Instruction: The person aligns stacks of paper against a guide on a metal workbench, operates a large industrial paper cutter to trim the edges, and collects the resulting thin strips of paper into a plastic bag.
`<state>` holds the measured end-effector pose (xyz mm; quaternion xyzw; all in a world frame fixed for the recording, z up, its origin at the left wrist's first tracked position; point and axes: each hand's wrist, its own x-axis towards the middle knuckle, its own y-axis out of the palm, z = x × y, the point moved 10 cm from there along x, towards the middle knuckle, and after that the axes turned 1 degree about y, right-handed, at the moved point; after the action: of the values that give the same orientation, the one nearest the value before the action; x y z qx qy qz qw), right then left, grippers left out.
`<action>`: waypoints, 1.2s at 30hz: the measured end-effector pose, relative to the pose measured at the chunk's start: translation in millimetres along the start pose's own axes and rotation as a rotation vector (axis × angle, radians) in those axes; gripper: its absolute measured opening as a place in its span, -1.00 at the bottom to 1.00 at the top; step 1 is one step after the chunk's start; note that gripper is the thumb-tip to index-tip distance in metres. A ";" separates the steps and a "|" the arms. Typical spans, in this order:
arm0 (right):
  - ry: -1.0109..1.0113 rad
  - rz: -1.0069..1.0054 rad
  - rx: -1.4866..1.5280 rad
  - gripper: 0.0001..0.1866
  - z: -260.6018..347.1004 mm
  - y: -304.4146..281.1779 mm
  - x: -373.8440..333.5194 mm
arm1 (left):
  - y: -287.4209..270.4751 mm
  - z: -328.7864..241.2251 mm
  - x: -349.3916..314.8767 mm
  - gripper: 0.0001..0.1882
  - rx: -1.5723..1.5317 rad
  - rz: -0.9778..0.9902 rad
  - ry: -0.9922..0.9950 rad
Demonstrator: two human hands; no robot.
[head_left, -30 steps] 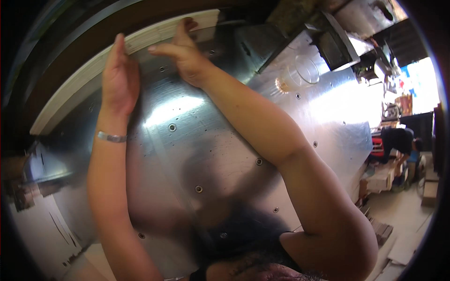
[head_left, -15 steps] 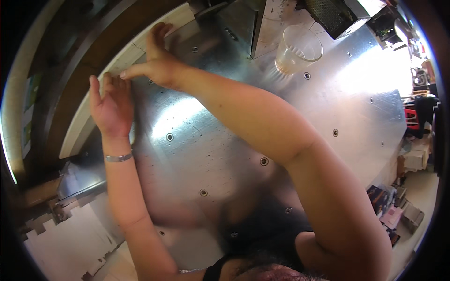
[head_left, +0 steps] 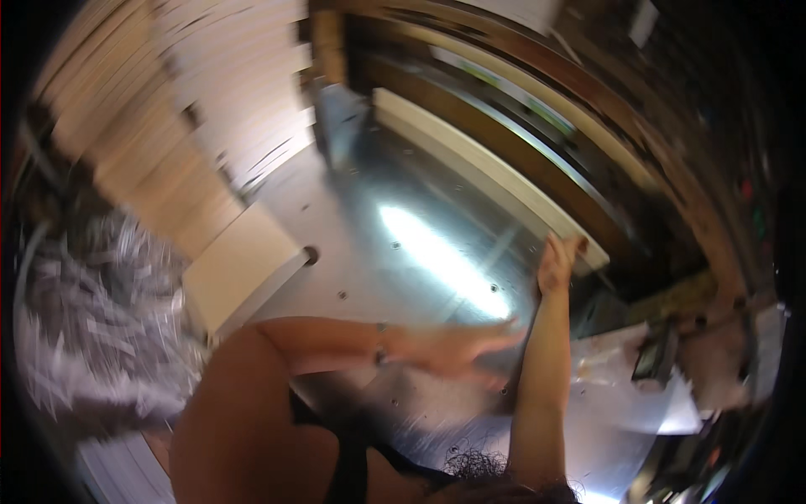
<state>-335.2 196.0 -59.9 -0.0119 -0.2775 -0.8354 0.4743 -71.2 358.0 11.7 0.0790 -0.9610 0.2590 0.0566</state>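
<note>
The view had swung left since earlier. The right hand (head_left: 559,262) was curled on the board (head_left: 495,178); the left hand (head_left: 449,346), fingers spread, had dropped over the metal sheet (head_left: 420,252).

The whole view is smeared by motion, so the left hand (head_left: 453,346) is seen only as a streaked shape above the shiny metal sheet (head_left: 395,227), and it cannot be told whether its fingers touch the sheet or are spread or curled. The right hand (head_left: 558,262) is raised to the end of the pale board (head_left: 495,176), but its fingertips are lost against the board's edge, so a grip cannot be confirmed. The grey patterned mass (head_left: 101,319) at the left and the dark clutter (head_left: 663,353) at the right are too blurred to be identified, and both upper arms are cut off by the lower edge.
</note>
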 end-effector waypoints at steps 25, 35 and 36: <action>-0.048 0.614 -1.442 -0.15 122.5 131.0 -350.7 | -104.0 203.0 -526.1 -0.52 -0.645 -1.361 0.015; 0.169 0.408 -1.890 0.08 159.5 115.6 -486.7 | -61.9 214.4 -497.7 -0.54 -1.101 -1.555 0.044; 0.136 0.361 -1.838 0.07 158.5 115.3 -487.5 | -59.1 214.0 -501.0 -0.58 -1.215 -1.601 0.036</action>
<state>-13.7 608.7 -11.8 -0.3759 0.5254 -0.6398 0.4163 416.5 260.4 -218.4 0.6558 -0.5932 -0.3885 0.2592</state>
